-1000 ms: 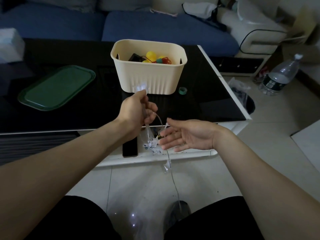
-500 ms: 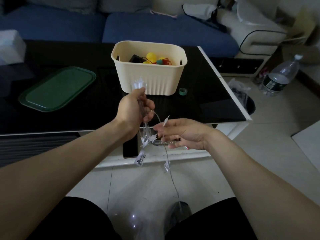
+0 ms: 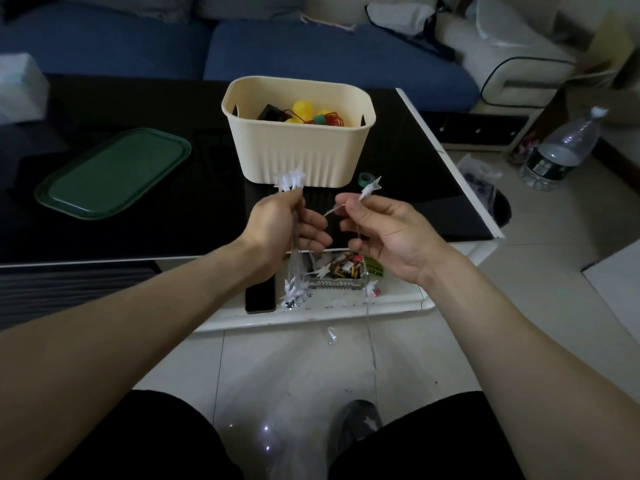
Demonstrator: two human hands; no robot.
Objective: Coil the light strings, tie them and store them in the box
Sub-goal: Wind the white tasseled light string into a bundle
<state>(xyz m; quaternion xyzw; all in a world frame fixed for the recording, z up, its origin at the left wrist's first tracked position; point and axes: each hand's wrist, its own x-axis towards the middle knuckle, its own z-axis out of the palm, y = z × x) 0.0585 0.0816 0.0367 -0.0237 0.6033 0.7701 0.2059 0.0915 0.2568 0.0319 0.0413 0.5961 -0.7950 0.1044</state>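
My left hand (image 3: 282, 225) grips a bundle of coiled star light string (image 3: 294, 271); white stars stick out above the fist and loops hang below it. My right hand (image 3: 381, 230) pinches the same string just below one star, level with the left hand. From it the thin wire trails down to the floor between my knees. Behind the hands on the black table stands the cream box (image 3: 301, 150), holding a yellow and red light string and a black battery case.
A green lid (image 3: 114, 173) lies on the black table (image 3: 145, 237) at left. A small green tape roll (image 3: 365, 178) sits by the box. A phone (image 3: 259, 297) and a glass tray of small items (image 3: 343, 271) rest on the lower white shelf. A water bottle (image 3: 561, 150) stands on the floor, right.
My right hand closed on the string, then rose and carried a star up beside the left hand. The left hand kept its grip on the bundle.
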